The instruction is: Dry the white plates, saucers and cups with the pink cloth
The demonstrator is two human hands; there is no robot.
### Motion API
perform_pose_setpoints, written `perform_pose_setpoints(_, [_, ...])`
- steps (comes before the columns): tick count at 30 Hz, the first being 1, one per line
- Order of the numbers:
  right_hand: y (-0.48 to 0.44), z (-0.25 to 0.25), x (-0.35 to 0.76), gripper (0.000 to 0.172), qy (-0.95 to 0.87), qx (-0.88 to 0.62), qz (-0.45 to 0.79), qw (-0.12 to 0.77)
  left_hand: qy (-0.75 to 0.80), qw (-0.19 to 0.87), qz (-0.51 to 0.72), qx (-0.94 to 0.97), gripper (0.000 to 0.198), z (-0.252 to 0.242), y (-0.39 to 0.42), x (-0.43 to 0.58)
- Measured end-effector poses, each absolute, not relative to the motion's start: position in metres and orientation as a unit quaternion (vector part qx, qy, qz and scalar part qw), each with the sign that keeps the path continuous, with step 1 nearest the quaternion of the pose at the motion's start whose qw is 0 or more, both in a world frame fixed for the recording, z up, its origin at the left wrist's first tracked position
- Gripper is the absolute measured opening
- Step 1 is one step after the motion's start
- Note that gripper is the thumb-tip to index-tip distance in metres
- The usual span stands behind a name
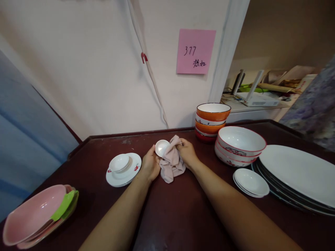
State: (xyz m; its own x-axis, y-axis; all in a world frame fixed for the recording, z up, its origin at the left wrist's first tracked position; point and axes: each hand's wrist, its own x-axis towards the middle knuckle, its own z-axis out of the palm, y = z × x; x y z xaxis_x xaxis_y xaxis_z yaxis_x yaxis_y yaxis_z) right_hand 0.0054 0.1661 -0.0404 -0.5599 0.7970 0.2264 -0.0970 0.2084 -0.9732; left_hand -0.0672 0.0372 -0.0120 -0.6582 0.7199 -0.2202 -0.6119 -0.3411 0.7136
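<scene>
Judging by the dish (162, 147): light, stiff, probably glazed ceramic, without any give under a squeeze. Likely slippery on the smooth inside (note the bright glint in the hollow), and apt to chip or crack if dropped or knocked. Best taken by the rim, with a thumb at the edge and fingers supporting from below, using only modest pressure. In the cloth (171, 165), by contrast, expect softness and slack: light, easily bunched, best pinched by a gathered fold.

Held in the left hand (151, 164), over the middle of the table (167, 216), with the hollow turned upward and toward the viewer. Caught at the left rim by the thumb, and apparently supported from below by the other fingers, partly hidden; so gripped between them, not loose. Covered along the right side by the cloth, hence impossible to judge any fingertips underneath. At the right hand (187, 152), drawn together on the upper fold of the cloth, just to the right of the dish; direct touch on the dish not discernible. Near the plates (132, 173) on the left, well apart from the bowls (239, 148) on the right
</scene>
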Motion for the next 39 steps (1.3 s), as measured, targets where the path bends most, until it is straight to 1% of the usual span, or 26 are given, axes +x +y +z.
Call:
perform_pose_setpoints(2, [0.172, -0.043, 0.004, 0.027, -0.628, -0.292, 0.580, 0.428, 0.384, 0.394, 0.833, 0.051, 0.030, -0.011, 0.037, -0.070])
perform_pose_setpoints(6, [0.179, -0.042, 0.008, 0.031, -0.574, -0.351, 0.559, 0.485, 0.352, 0.350, 0.867, 0.035, 0.029, -0.011, 0.037, -0.073])
perform_pose_setpoints(9, [0.171, -0.034, 0.014, 0.022, -0.618, -0.326, 0.512, 0.500, 0.354, 0.357, 0.863, 0.045, 0.028, -0.012, 0.037, -0.072])
perform_pose_setpoints(11, [0.160, -0.027, 0.016, 0.014, -0.694, -0.264, 0.438, 0.507, 0.360, 0.362, 0.858, 0.063, 0.028, -0.012, 0.038, -0.071])
perform_pose_setpoints(12, [0.155, -0.023, 0.018, 0.014, -0.735, -0.224, 0.394, 0.505, 0.362, 0.363, 0.855, 0.074, 0.028, -0.012, 0.038, -0.070])
perform_pose_setpoints(14, [0.144, -0.018, 0.020, 0.023, -0.805, -0.151, 0.318, 0.478, 0.364, 0.372, 0.849, 0.093, 0.028, -0.012, 0.038, -0.068])
perform_pose_setpoints(16, [0.135, -0.015, 0.023, 0.028, -0.860, -0.113, 0.256, 0.426, 0.357, 0.388, 0.844, 0.097, 0.027, -0.013, 0.038, -0.067])
perform_pose_setpoints(19, [0.129, -0.012, 0.026, 0.024, -0.912, -0.103, 0.190, 0.350, 0.342, 0.400, 0.846, 0.081, 0.026, -0.014, 0.036, -0.067])
perform_pose_setpoints(21, [0.128, -0.011, 0.028, 0.023, -0.927, -0.086, 0.181, 0.318, 0.334, 0.403, 0.848, 0.079, 0.026, -0.014, 0.035, -0.067])
perform_pose_setpoints(24, [0.132, -0.011, 0.029, 0.027, -0.931, -0.043, 0.182, 0.314, 0.331, 0.435, 0.833, 0.089, 0.023, -0.014, 0.034, -0.064])
perform_pose_setpoints(27, [0.135, -0.007, 0.030, 0.029, -0.935, -0.046, 0.137, 0.325, 0.339, 0.460, 0.813, 0.108, 0.024, -0.011, 0.035, -0.058])
perform_pose_setpoints(29, [0.135, -0.003, 0.030, 0.027, -0.942, -0.080, 0.086, 0.314, 0.350, 0.438, 0.817, 0.137, 0.024, -0.010, 0.035, -0.055])
perform_pose_setpoints(32, [0.130, 0.003, 0.028, 0.022, -0.950, -0.134, 0.032, 0.279, 0.375, 0.380, 0.828, 0.170, 0.032, -0.010, 0.034, -0.054])
perform_pose_setpoints(34, [0.127, 0.004, 0.027, 0.020, -0.956, -0.148, 0.028, 0.252, 0.397, 0.359, 0.826, 0.178, 0.038, -0.011, 0.032, -0.056])
perform_pose_setpoints(36, [0.127, 0.002, 0.026, 0.020, -0.961, -0.135, 0.054, 0.234, 0.413, 0.356, 0.818, 0.184, 0.043, -0.012, 0.030, -0.059])
perform_pose_setpoints(39, [0.130, -0.006, 0.026, 0.019, -0.953, -0.080, 0.143, 0.255, 0.407, 0.378, 0.812, 0.181, 0.041, -0.013, 0.029, -0.061])
